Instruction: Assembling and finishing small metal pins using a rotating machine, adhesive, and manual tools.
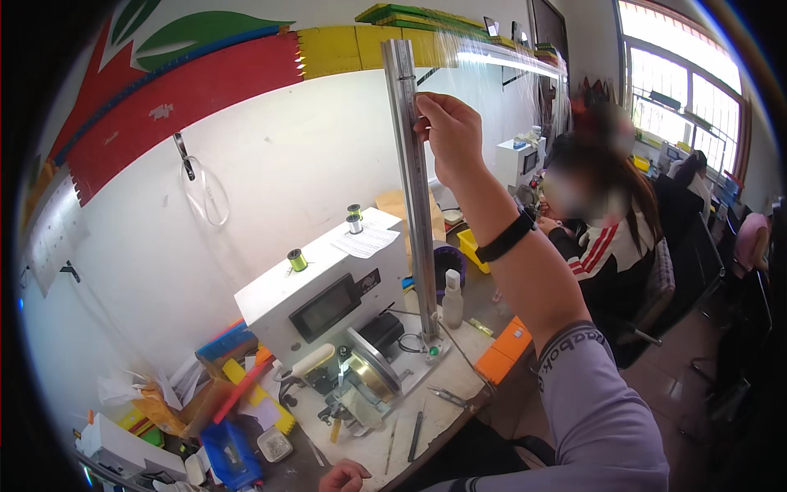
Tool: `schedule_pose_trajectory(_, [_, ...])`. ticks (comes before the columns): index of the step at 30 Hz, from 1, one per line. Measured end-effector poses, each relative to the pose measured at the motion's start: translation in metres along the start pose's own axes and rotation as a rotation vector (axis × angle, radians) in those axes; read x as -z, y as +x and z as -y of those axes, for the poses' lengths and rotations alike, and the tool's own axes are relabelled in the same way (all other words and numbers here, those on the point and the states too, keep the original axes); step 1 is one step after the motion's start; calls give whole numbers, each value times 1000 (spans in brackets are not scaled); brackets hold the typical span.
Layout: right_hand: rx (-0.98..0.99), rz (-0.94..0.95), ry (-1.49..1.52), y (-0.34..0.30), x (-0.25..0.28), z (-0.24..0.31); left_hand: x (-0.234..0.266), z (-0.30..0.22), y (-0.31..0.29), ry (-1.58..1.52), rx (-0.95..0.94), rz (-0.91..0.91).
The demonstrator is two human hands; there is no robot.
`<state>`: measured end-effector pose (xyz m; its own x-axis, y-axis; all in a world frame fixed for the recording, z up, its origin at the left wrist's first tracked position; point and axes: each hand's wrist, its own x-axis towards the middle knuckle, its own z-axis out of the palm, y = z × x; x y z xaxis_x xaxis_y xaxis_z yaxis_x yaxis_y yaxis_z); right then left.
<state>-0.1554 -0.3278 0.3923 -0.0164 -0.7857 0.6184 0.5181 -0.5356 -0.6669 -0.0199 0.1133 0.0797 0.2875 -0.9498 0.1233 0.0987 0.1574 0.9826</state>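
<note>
My right hand [452, 135] is raised beside the upper part of a tall metal post [412, 180], thumb and fingers pinched together. What they pinch, if anything, is too small to make out. Low at the bench's front edge, my left hand [345, 476] shows only in part, its fingers curled; anything inside them is hidden. The post rises behind a white machine [320, 287] with a dark screen. In front of the machine sits a round metal wheel [373, 369] with small clamps and fittings around it. A black pen-like tool [416, 435] and pliers [448, 397] lie near it.
Spools of thread [297, 260] stand on the machine. A white bottle [452, 299] and an orange box [503, 351] are right of the post. Left are a blue bin [229, 455] and loose clutter. A co-worker [607, 213] sits at the right. Thin strands hang from the shelf [361, 49].
</note>
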Motion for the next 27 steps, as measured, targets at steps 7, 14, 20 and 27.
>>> schedule_pose_trajectory(7, [107,-36,-84,3,-19,-1,13,7,-7,-21,-9,-21])
schedule_pose_trajectory(14, [164,-85,-153,12,-27,-9,11,5,-3,-40,-11,-45])
schedule_pose_trajectory(20, [119,-152,-104,13,-24,7,9,5,-4,-21,-58,-45])
schedule_pose_trajectory(27, [-178,14,107,-85,13,19,-9,-17,3,126,-236,-374])
